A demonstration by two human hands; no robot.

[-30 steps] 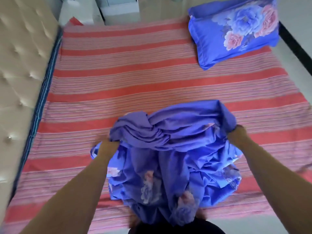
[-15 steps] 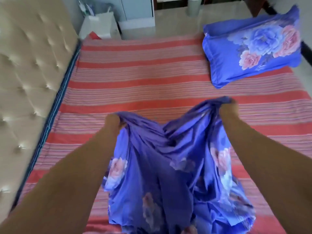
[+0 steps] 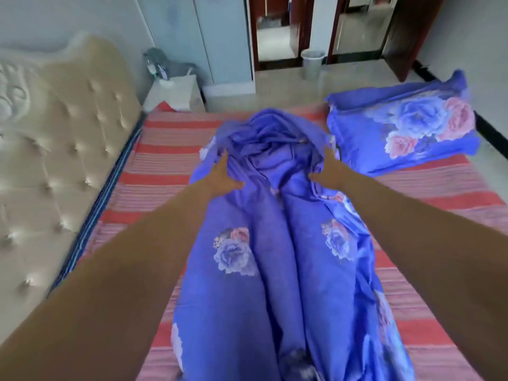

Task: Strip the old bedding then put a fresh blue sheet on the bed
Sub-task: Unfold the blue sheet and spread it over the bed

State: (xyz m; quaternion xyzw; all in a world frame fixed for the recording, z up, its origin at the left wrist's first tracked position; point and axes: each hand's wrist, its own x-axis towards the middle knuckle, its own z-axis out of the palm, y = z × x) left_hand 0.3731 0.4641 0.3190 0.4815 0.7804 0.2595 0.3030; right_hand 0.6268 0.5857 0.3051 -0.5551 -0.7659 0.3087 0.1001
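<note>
A blue sheet (image 3: 264, 243) with pink and blue flowers lies in a long bunched strip across the red-and-pink striped mattress (image 3: 165, 171), from the near edge to a heap at the far side. Both my arms reach out over it. My left hand (image 3: 224, 176) lies on the left side of the heap with straight fingers and the thumb spread. On the heap's right side, my right hand (image 3: 325, 169) touches the cloth the same way. Neither hand visibly grips a fold.
A matching blue floral pillow (image 3: 404, 125) lies at the far right corner of the bed. The cream tufted headboard (image 3: 63, 138) runs along the left. Beyond the bed stand a white bedside table (image 3: 176, 92), a waste bin (image 3: 312, 64) and open doorways.
I have flung the bunched sheet forward from the near edge across the bed. My arms stretched out, my hands went from gripping the cloth to lying flat on it, and my view tilted up.
</note>
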